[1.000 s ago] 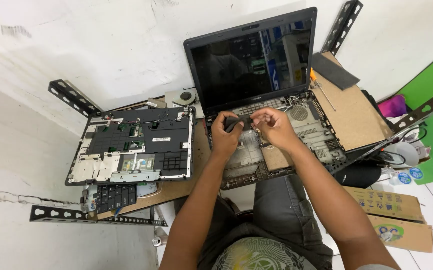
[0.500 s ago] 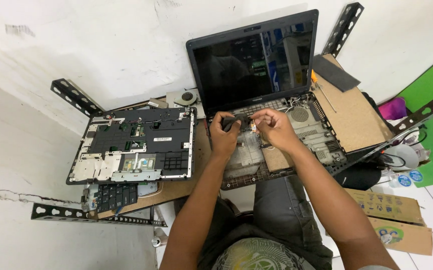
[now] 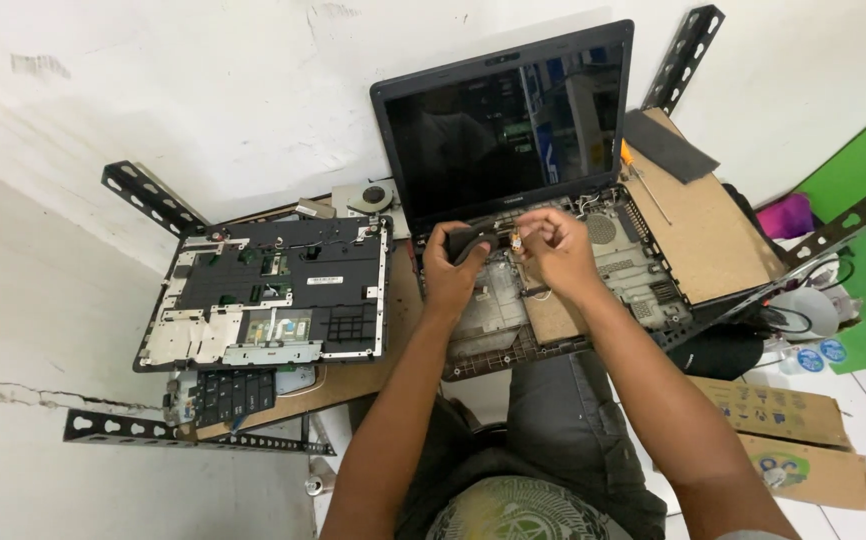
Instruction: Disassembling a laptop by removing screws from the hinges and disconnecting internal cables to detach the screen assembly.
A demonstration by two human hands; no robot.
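Both hands (image 3: pixel 453 265) (image 3: pixel 558 250) pinch small parts inside the opened laptop base (image 3: pixel 633 270).

The left hand (image 3: pixel 450 268) and right hand (image 3: pixel 556 247) cover the middle of the opened laptop base (image 3: pixel 633 270), so what the fingers pinch there is too small to tell. The keyboard (image 3: pixel 228 395) lies half hidden under the removed top cover (image 3: pixel 273 300). The cardboard boxes (image 3: pixel 788 440) run toward the right edge.
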